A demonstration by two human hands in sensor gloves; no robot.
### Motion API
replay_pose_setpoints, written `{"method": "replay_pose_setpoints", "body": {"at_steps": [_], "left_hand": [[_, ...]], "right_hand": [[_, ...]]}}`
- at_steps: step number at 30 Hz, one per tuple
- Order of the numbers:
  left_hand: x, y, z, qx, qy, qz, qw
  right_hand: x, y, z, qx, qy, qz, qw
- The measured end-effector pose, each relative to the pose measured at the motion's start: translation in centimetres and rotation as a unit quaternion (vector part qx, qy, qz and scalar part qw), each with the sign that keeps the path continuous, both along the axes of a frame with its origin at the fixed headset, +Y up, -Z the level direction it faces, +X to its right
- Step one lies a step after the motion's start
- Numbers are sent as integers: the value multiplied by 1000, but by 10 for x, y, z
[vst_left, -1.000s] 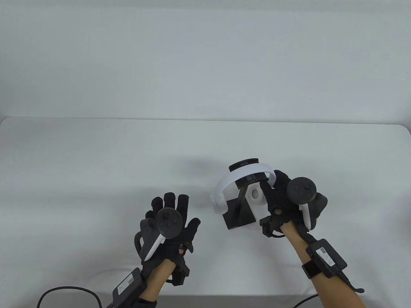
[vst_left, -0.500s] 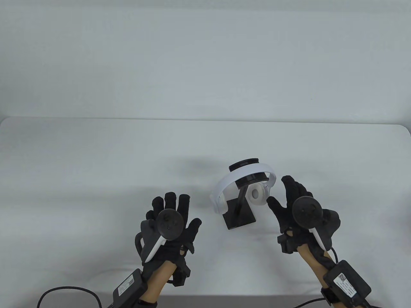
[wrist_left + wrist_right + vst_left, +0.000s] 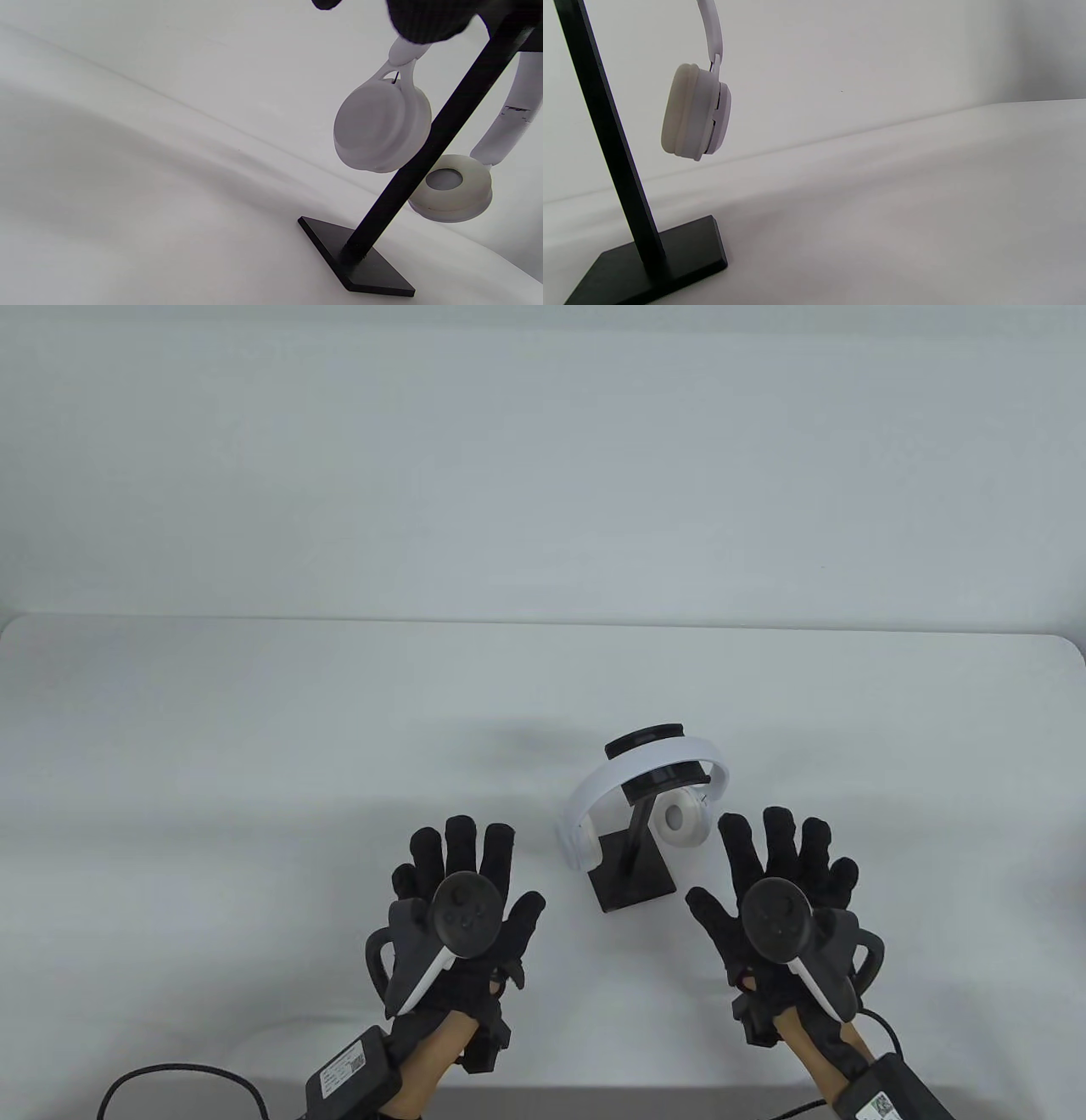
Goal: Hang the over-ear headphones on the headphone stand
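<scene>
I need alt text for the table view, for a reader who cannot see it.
White headphones hang on a black stand on a white table. Two black-gloved hands lie spread, palms down, near the table's front edge: the left hand left of the stand, the right hand right of it, neither touching the headphones.

soft even light, faint shadows on the table (image 3: pixel 254 712), wrist views slightly hazy.
</scene>
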State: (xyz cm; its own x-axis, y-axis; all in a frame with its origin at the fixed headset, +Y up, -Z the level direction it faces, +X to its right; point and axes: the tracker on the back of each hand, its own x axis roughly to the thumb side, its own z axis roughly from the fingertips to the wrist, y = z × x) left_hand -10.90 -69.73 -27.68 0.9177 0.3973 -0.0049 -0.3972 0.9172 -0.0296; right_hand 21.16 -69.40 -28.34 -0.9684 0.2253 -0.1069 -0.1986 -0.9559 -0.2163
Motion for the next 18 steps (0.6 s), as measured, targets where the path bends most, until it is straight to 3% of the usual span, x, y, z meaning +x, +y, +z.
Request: {"method": "replay_pose_setpoints", "body": {"at_steps": [9,18], "left_hand": [[13,-14,-1,-26,-16,-34,999],[9,-15,-4,-30,-3,-29,999]], "right_hand": [[-6,-7,2,0,16,17,1000],[-6,-8,2,2,20,14,1000]]}}
